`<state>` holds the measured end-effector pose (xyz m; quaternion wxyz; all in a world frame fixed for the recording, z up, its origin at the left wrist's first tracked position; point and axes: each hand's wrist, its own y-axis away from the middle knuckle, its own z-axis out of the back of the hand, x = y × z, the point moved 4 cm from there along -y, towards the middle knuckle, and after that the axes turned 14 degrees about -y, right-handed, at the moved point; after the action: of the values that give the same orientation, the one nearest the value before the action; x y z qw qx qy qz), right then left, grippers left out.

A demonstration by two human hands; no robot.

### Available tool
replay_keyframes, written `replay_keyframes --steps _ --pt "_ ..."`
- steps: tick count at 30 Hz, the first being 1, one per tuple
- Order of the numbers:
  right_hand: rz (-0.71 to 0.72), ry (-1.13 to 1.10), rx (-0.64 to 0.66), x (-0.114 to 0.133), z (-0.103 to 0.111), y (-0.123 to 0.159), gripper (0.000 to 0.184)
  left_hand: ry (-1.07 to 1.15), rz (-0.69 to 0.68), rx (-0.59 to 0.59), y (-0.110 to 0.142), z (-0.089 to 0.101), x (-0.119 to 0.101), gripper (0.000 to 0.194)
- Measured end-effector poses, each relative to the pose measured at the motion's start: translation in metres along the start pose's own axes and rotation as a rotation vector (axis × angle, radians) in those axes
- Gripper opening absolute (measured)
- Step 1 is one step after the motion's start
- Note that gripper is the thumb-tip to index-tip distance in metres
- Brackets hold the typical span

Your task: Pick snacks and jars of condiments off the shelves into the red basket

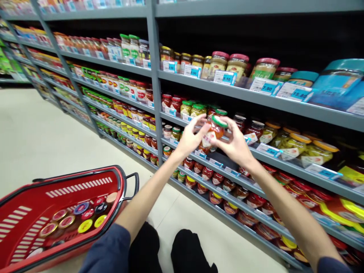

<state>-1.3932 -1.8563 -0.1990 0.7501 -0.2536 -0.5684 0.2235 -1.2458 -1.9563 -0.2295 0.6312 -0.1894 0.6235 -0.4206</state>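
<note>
In front of the middle shelf I hold a small glass jar (216, 130) between my two hands. It has a green lid, orange-red contents and a white label, and it tilts a little. My left hand (191, 137) curls at its left side, thumb against the glass. From the right, my right hand (235, 146) closes around it with the thumb near the label. Behind my hands stand jars with green lids (198, 110) and jars with dark lids (255, 129). Motion blurs the label's print.
A red shopping basket (118, 180) with a black rim is on the floor at the lower left, with several lidded jars (66, 222) inside. Grey shelves (154, 76) full of jars run along the aisle. Price tags (224, 77) line their edges. Pale floor tiles (57, 129) lie left.
</note>
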Motion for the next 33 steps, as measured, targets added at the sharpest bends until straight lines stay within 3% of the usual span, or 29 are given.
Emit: replay_keyframes --steps 4,9,16,23,33 --pt "0.139 0.225 0.034 -0.002 0.009 -0.080 0.089 -0.196 -0.132 -0.026 -0.068 0.030 0.006 0.066" --pt "0.241 0.438 0.101 -0.017 0.016 -0.125 0.085 -0.242 -0.173 -0.003 -0.100 0.037 0.036 0.070" --pt "0.256 0.654 0.091 -0.031 0.022 -0.134 0.080 -0.273 -0.176 -0.073 -0.105 0.023 0.063 0.063" --pt "0.270 0.702 0.107 -0.035 0.027 -0.131 0.076 -0.278 -0.144 -0.048 -0.101 0.011 0.066 0.053" --pt "0.105 0.976 0.141 -0.046 0.029 -0.138 0.075 -0.627 -0.162 -0.138 -0.090 0.000 0.063 0.023"
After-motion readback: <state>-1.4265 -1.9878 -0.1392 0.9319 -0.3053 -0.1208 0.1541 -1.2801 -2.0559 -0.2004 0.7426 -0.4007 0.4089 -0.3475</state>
